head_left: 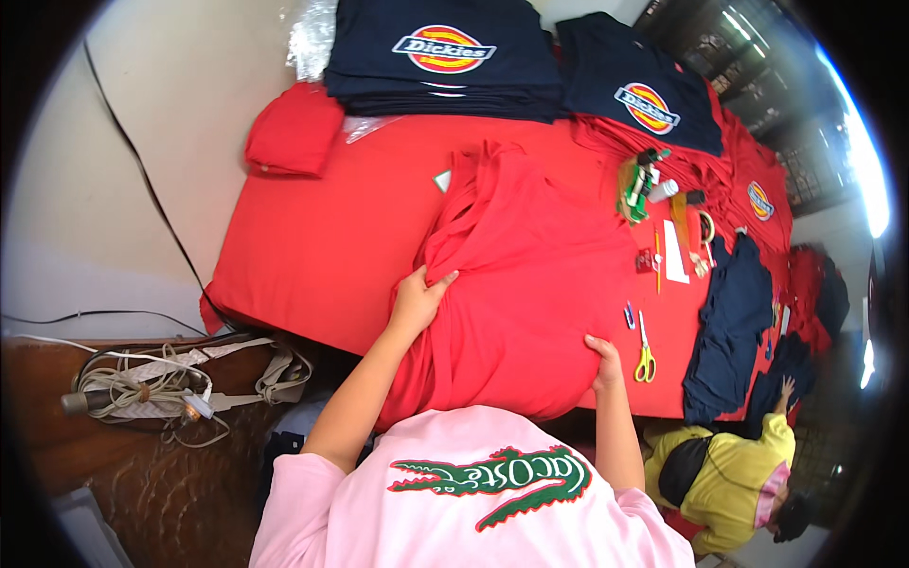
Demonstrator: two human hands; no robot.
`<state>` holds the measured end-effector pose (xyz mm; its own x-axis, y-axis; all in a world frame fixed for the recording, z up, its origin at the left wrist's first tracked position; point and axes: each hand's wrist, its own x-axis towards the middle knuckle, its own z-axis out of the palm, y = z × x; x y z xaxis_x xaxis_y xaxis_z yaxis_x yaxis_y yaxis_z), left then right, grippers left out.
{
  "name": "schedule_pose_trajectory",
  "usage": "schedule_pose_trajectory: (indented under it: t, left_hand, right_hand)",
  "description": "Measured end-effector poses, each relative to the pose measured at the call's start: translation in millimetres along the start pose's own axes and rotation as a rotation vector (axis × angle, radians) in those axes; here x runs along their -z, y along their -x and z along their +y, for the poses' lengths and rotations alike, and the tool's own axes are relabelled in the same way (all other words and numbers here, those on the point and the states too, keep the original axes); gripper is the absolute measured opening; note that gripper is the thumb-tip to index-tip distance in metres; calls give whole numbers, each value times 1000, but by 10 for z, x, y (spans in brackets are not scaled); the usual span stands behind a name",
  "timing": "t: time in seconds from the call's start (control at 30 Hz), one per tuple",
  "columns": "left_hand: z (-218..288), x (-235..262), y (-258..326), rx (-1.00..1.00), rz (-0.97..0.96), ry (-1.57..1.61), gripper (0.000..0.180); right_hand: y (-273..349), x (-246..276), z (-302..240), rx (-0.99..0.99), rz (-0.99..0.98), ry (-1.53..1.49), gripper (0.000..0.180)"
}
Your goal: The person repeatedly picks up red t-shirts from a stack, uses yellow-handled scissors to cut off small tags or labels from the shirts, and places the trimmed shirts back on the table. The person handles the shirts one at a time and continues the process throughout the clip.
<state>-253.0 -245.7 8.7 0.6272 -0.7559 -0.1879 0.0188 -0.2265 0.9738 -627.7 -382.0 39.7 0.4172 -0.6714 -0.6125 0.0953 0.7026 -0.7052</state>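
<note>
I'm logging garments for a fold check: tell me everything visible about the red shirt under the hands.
The red shirt is soft, plain knit-looking cloth, spread flat but rumpled on the red-covered table, its lower edge hanging over the near side. The left hand presses its left edge; the right hand rests on its lower right part.

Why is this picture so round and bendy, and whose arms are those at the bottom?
There is no machine here. A person wears a small camera on their head, looking down, and its wide lens bends straight edges. The two bare arms belong to that person. Their left hand and right hand both press flat on a red shirt spread over a table with a red cover; neither has closed a grip around it. Nearby lie yellow-handled scissors, a stack of folded navy shirts, a small folded red cloth and a dark navy garment. At lower right, another person in a yellow top reaches toward the table.
</note>
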Motion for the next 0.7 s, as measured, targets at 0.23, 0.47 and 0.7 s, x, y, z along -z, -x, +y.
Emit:
schedule_pose_trajectory:
  t: [0.23,0.47,0.7]
  left_hand:
    - [-440,157,511,-202,383,-434,68]
    - [-649,213,819,220,242,48,68]
    - [-520,-213,1487,786,-279,631,58]
  right_hand:
    - [10,321,439,-26,59,-78,64]
    - [12,361,430,-4,-46,-138,65]
    - [60,359,368,38,-27,12,65]
